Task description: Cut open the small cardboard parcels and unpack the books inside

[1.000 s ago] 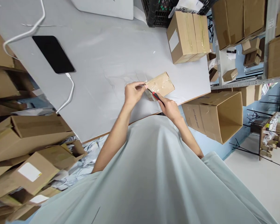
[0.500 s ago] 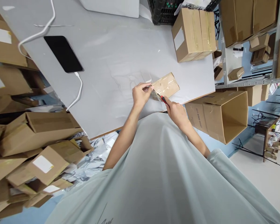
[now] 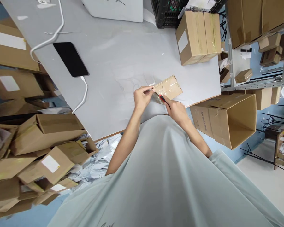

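A small cardboard box (image 3: 171, 87), with shiny clear tape on it, rests on the grey table near the front edge. My left hand (image 3: 142, 97) pinches the box at its left end, thumb and fingers closed. In my right hand (image 3: 177, 110) is a utility knife (image 3: 162, 98) with a red and black handle, the fist wrapped round it. Its blade points left along the near side of the box, towards my left fingertips. The exact spot where the blade meets the box is too small to make out.
On the table (image 3: 113, 63) lie a black phone (image 3: 71, 59) with a white cable and a taped carton (image 3: 198, 37). A black crate (image 3: 167, 14) and a white laptop lid (image 3: 115, 9) stand behind. An open carton (image 3: 223, 118) is right; piled boxes (image 3: 47, 132) are left.
The knife and my right hand have shifted slightly left along the box. My left hand keeps its hold on the box. The whole view has swung a little.
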Tool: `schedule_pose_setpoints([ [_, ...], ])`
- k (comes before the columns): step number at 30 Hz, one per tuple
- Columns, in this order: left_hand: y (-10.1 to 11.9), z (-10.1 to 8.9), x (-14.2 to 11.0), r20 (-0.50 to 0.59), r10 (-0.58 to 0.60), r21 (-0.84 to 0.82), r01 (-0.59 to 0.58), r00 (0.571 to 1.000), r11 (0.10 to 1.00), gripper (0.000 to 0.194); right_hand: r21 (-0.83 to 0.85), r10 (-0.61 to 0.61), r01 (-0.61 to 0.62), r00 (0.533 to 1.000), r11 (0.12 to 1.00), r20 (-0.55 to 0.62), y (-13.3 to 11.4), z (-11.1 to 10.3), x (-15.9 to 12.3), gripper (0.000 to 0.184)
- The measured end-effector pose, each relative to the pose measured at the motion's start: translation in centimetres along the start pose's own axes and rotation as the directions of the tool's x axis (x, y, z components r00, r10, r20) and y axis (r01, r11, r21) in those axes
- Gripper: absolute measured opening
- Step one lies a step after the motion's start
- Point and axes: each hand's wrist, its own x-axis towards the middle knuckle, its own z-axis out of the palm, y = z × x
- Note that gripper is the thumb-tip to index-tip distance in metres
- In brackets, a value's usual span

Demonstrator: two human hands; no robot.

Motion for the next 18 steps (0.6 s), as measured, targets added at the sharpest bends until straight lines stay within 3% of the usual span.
schedule_pose_setpoints([
  [7,-0.2,0.4,-0.1,-0.055,0.006,0.006,-0.006,0.998,1.000,0.027,-0.023,0.055,-0.054,0.998,0.998,0.044,-1.2,-0.4,0.8,0.060],
  [12,-0.2,0.8,-0.7,-0.076,0.009,0.002,-0.009,0.997,1.000,0.022,-0.034,0.029,-0.027,0.998,0.999,0.062,-1.1,-1.1,0.4,0.058],
  [18,-0.2,1.1,-1.5,-0.054,0.003,0.021,-0.002,0.999,1.000,0.021,-0.091,0.056,-0.049,0.996,0.995,0.072,-0.7,0.0,-0.9,0.060],
])
